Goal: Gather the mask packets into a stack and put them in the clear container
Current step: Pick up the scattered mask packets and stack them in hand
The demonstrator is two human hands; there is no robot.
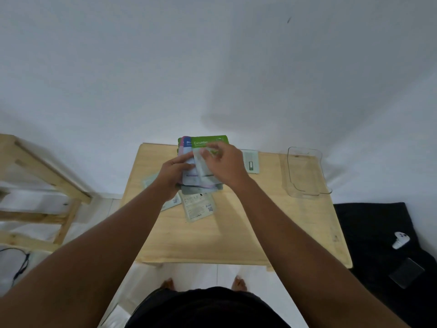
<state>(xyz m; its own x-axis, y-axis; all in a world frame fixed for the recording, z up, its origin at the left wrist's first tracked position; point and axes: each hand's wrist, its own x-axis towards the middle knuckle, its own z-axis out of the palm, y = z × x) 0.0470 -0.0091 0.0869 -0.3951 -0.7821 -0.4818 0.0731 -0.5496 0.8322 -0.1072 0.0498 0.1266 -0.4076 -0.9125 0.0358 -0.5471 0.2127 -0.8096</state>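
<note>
Above the far middle of the wooden table (236, 233) I hold a fanned stack of mask packets (192, 171). My left hand (173, 174) grips its left edge. My right hand (224, 166) pinches the top packet, a green cucumber one (209, 141); a blue-topped packet shows behind it. Loose packets lie face down on the table: one under the stack (198, 207), one partly hidden by my left wrist (171, 203), one at the far edge right of my hand (251, 162). The clear container (307, 174) stands empty at the table's far right.
A white wall rises just behind the table. A wooden frame (47, 185) stands to the left. On the right, a black cloth (378, 233) carries a white earbud case (400, 240) and a dark phone (406, 272). A cable (21, 266) lies on the floor at the left.
</note>
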